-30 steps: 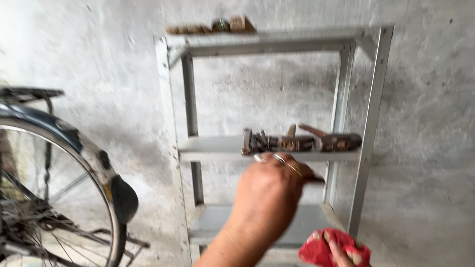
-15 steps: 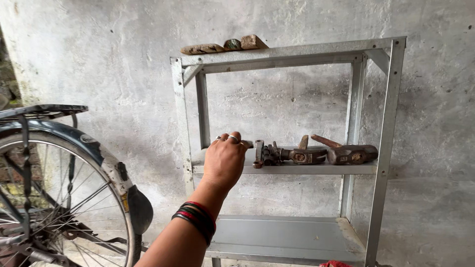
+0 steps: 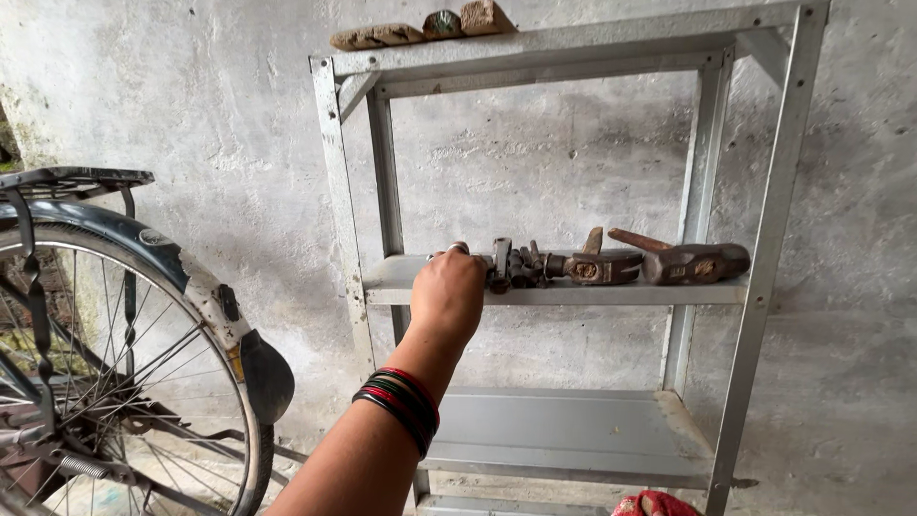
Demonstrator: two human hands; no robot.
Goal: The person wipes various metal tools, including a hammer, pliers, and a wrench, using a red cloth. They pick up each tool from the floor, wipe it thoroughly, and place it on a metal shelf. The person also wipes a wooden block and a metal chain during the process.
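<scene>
Our left hand (image 3: 447, 291) rests curled on the middle shelf (image 3: 573, 292), touching the wrench (image 3: 511, 266); whether it grips, we cannot tell. Our right hand stays unseen.

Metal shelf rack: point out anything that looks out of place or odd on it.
On the top of the metal shelf rack sit three rough stones, odd beside tools. The two hammers on the middle shelf look rusty. The left hand rests there by a wrench.
</scene>
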